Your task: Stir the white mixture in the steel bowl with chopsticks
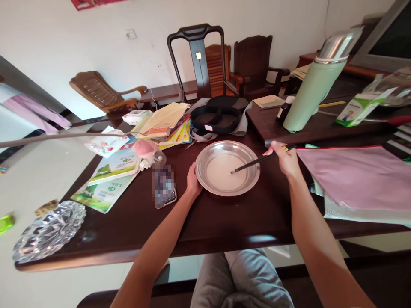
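Observation:
A round stainless steel basin [205, 187] sits on the dark wooden table in front of me, with a pale, whitish liquid [221, 173] in it. Curled around the basin's left rim, my left hand [193, 180] steadies it. My right hand [282, 156] is closed around a pair of black chopsticks [257, 161], held to the right of the basin. Their tips dip into the liquid near the middle. A phone [165, 188] with a blurred-out screen lies just left of my left hand.
Left on the table [128, 231] are booklets [112, 164], a pink bottle [146, 149] and a cut-glass dish [51, 231]. Behind the basin lies a black strapped item [221, 113]. At right stand a green thermos [316, 90], a small box [359, 109] and a pink pouch [359, 175].

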Action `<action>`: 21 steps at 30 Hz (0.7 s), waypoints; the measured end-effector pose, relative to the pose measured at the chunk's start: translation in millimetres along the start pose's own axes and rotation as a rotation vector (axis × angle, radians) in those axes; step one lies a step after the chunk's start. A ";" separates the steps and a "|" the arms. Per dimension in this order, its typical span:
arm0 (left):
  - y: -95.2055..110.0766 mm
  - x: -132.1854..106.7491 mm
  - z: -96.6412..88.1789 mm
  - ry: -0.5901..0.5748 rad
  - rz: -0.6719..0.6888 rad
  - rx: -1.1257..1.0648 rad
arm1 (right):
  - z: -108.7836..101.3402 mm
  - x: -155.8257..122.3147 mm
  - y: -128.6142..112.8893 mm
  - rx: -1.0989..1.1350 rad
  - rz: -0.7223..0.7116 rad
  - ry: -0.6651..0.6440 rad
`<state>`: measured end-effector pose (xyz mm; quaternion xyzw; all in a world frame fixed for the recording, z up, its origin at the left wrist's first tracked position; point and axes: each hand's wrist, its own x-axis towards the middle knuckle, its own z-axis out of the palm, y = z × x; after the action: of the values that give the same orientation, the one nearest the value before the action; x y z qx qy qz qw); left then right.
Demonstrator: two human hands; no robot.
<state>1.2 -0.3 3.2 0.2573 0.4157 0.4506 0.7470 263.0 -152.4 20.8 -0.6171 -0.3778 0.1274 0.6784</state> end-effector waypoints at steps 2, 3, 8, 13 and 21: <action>-0.7 1.3 -1.6 -0.003 0.005 -0.002 | 6.3 -2.8 -2.7 0.002 0.009 -0.133; -1.0 1.9 -2.2 -0.006 0.009 -0.002 | 10.1 -4.1 -4.1 -0.009 0.008 -0.196; -2.1 3.4 -3.2 -0.024 0.013 0.005 | 9.4 -2.1 -3.2 -0.085 -0.033 -0.095; -2.8 4.5 -3.3 -0.028 0.016 0.004 | 1.5 -0.8 -1.5 -0.036 -0.006 -0.022; -1.8 3.4 -3.0 -0.018 0.000 0.015 | 9.5 -2.4 -4.0 -0.079 -0.041 -0.078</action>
<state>0.3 1.9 -1.0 0.2670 0.4123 0.4450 0.7488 253.7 -147.7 23.3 -0.6302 -0.4214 0.1221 0.6406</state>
